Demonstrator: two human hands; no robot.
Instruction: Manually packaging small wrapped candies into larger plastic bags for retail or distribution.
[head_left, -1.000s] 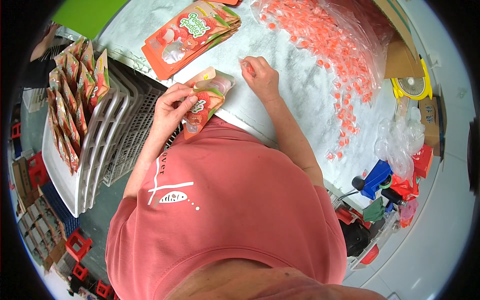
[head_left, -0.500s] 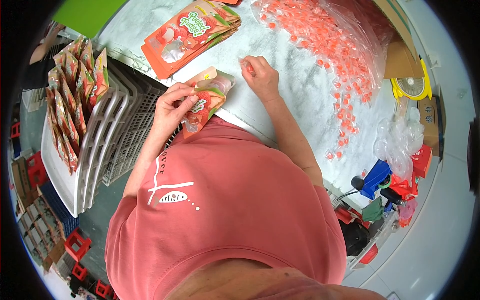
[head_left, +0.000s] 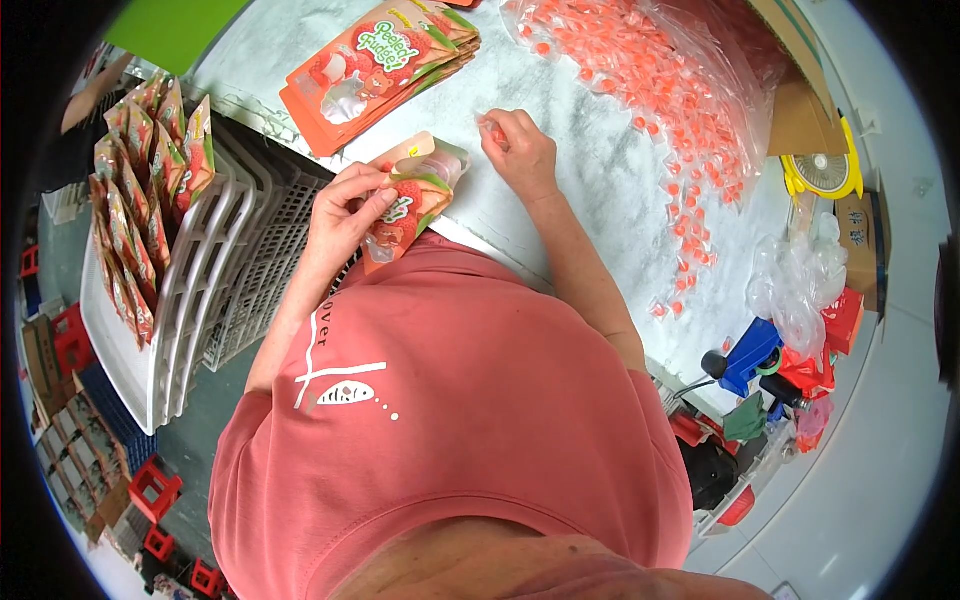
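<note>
The person's own chest and pink shirt [head_left: 450, 420] filled the lower middle of the view and hid the near edge of the table [head_left: 600, 170], along with whatever lay below it. The stack of flat orange pouches [head_left: 375, 65] at the far side was cut off at its top corner by the picture's rim, and the clear bag of small orange candies [head_left: 650, 70] ran out of view at the upper edge. The fisheye bent the white rack [head_left: 190, 300] on the left, so its slots were hard to count; several filled pouches [head_left: 140, 200] stood upright in it.

The left hand [head_left: 345, 210] was closed in a pinch on 1 open pouch [head_left: 415, 195], thumb and fingers gripping its left side near the mouth. The pouch lay tilted, its mouth toward the table's middle and its bottom end against the shirt. The right hand [head_left: 520, 150] rested on the table just beyond the pouch's mouth, fingers curled in. Something small and orange showed at its fingertips, most likely 1 candy [head_left: 497, 131], though it was too small to be sure it was gripped. Loose candies [head_left: 690, 230] lay scattered to the right, well apart from both hands.
</note>
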